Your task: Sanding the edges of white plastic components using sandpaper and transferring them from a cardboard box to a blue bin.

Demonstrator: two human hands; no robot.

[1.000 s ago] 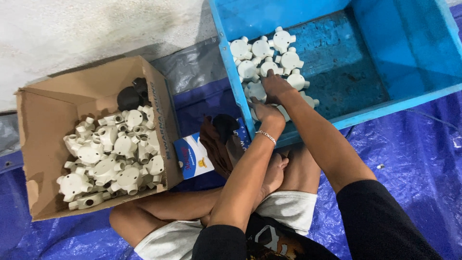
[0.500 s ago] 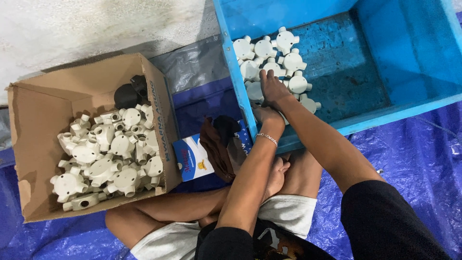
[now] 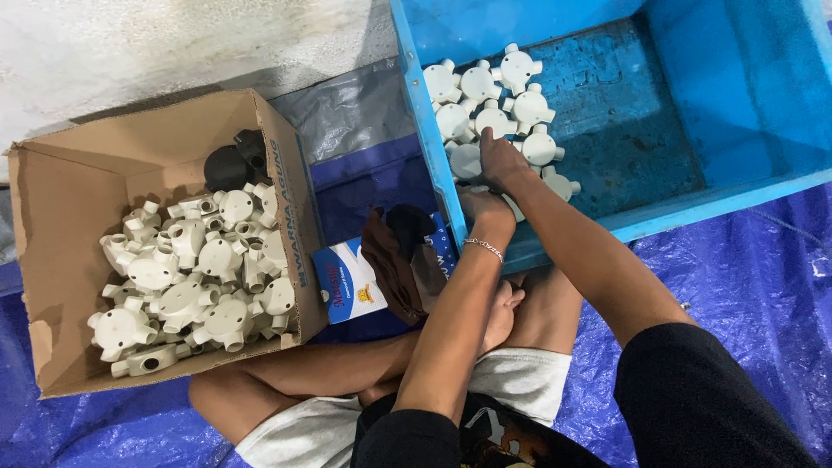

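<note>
Both my hands in the blue tub (image 3: 745, 186), among the white round junction boxes (image 3: 498, 104).

My right hand (image 3: 501, 160) lies palm-down on the fittings at the tub's near left corner; my left hand (image 3: 485, 208) sits just beside it, against the wall. I cannot tell whether either grips a piece. A cardboard box (image 3: 65, 186) of like fittings stands well apart on the blue tarp (image 3: 763, 286).

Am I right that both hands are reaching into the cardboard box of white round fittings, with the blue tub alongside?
Not quite: the head view shows both hands, left and right, in the blue tub among its white fittings. The cardboard box of fittings sits alongside, untouched.
</note>
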